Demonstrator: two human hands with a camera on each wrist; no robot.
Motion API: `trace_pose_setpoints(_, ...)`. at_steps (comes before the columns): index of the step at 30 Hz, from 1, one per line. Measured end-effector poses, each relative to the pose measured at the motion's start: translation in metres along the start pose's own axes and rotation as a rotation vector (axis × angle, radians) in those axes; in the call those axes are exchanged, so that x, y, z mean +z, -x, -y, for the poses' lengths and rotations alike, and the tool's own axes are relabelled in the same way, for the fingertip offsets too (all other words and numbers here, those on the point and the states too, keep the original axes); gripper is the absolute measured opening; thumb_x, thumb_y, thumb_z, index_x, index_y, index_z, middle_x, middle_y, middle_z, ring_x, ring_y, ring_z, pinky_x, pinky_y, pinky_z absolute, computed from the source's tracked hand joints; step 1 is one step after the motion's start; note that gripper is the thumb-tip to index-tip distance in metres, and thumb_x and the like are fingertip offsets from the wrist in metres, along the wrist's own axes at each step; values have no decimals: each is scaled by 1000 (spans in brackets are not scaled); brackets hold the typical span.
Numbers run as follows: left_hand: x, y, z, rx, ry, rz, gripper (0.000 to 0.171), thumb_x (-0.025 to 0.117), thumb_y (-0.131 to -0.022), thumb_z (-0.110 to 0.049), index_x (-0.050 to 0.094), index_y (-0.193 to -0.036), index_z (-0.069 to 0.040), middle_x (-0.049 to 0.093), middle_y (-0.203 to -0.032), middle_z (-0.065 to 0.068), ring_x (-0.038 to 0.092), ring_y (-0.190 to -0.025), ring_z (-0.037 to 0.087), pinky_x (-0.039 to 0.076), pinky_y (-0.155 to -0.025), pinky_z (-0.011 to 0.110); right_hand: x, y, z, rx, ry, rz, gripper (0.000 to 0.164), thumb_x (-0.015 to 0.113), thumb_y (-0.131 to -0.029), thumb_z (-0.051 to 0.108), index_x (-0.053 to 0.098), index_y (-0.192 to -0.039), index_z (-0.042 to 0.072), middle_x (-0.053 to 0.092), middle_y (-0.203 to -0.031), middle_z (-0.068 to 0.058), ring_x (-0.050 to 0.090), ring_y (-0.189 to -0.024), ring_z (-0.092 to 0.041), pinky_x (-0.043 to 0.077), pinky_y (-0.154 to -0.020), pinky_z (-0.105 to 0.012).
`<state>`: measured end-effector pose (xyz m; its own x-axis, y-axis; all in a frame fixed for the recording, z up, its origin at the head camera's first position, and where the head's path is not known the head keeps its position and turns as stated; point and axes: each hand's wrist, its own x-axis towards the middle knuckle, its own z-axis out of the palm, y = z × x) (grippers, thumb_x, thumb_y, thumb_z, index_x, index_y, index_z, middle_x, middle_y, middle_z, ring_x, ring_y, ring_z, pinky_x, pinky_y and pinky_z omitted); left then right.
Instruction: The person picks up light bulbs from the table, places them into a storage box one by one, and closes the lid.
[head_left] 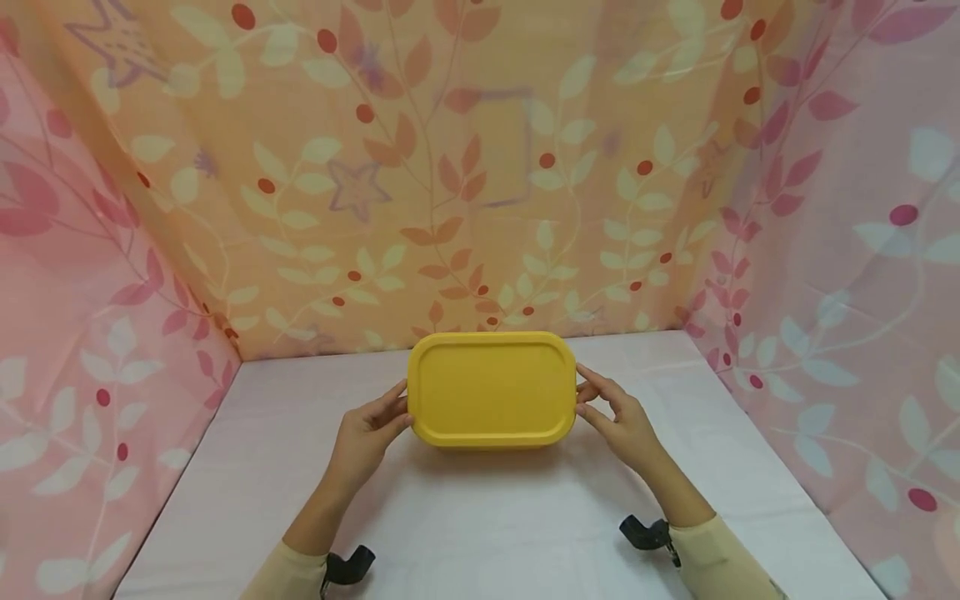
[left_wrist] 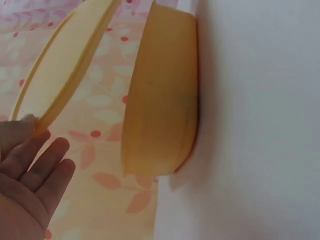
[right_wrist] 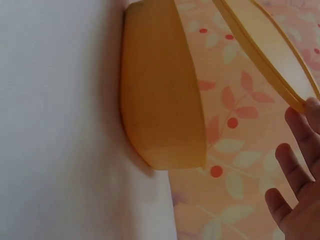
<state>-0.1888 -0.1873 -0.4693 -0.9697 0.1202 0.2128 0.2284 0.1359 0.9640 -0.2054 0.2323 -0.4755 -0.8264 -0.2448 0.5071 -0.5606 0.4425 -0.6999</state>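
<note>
A yellow rectangular lid [head_left: 491,389] with rounded corners is held level with the top of my view, between both hands. My left hand [head_left: 365,439] pinches its left edge between thumb and fingers, and my right hand [head_left: 621,425] pinches the right edge. Beneath it, a yellow plastic container [left_wrist: 162,95] stands upright on the white surface. Both wrist views show a gap between container and lid, so the two are apart, with the lid tilted. From the head, the lid hides nearly all of the container; whether anything is inside cannot be seen.
A white-covered table [head_left: 480,533] lies under the container. Patterned cloth walls stand behind it [head_left: 450,208] and at the left [head_left: 67,333] and right [head_left: 862,333]. Black wrist cameras are strapped at the left sleeve [head_left: 285,575] and right sleeve [head_left: 720,558].
</note>
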Motion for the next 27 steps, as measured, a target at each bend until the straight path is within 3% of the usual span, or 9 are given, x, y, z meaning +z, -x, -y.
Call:
trace_pose_setpoints(3,-6,-2,-2,10,-60,60,62,79,-91,-18,56,-148,-22,67,-136,7,65,-126,20,58,-96,29,-10,-5,0,-6,-27,85,77,80,-88,4,45,-156,16,68,-105,-1,59,-113,-18,38,-115,-63)
trace_pose_setpoints(5,-11,-3,-3,28,-122,111,66,80,-90,-21,53,-150,-24,63,-143,3,61,-131,25,56,-100,35,-16,-8,-1,-6,-66,150,84,82,-85,4,42,-158,17,67,-106,-1,58,-113,-17,32,-117,-65)
trace_pose_setpoints(7,-15,-4,-4,51,-182,162,70,81,-89,-21,50,-152,-26,58,-148,0,57,-135,29,52,-106,42,-21,-9,-3,-3,-89,209,89,84,-84,6,39,-160,19,66,-107,0,58,-113,-15,29,-124,-54)
trace_pose_setpoints(10,-20,-4,-3,86,-233,224,75,81,-89,-20,46,-155,-26,53,-153,-2,53,-139,33,45,-112,48,-23,-9,-7,-19,-116,252,92,85,-83,7,37,-160,17,65,-105,1,59,-112,-15,27,-124,-27)
trace_pose_setpoints(13,-22,-5,-2,108,-251,242,76,81,-89,-22,45,-156,-28,50,-154,-4,53,-139,31,45,-113,43,-21,-8,-10,-60,-147,247,93,85,-81,3,37,-160,12,66,-105,-1,59,-109,-17,25,-119,-12)
trace_pose_setpoints(19,-23,-6,8,150,-227,246,76,81,-88,-24,47,-155,-29,51,-155,-4,47,-144,25,38,-112,16,-17,-5,-15,-121,-170,220,92,85,-77,-1,41,-157,6,65,-119,-6,56,-117,-22,34,-116,-14)
trace_pose_setpoints(23,-26,-8,14,172,-219,280,75,81,-88,-21,47,-155,-23,47,-158,1,41,-148,28,33,-112,11,-15,-7,-20,-140,-193,225,91,86,-75,-4,43,-155,2,54,-145,-14,47,-136,-23,38,-114,-15)
trace_pose_setpoints(27,-27,-10,20,199,-218,290,77,81,-87,-17,46,-156,-20,39,-163,2,34,-151,30,31,-113,9,-15,-7,-25,-120,-233,260,90,84,-78,-4,41,-156,2,34,-164,-16,30,-153,-18,32,-119,-17)
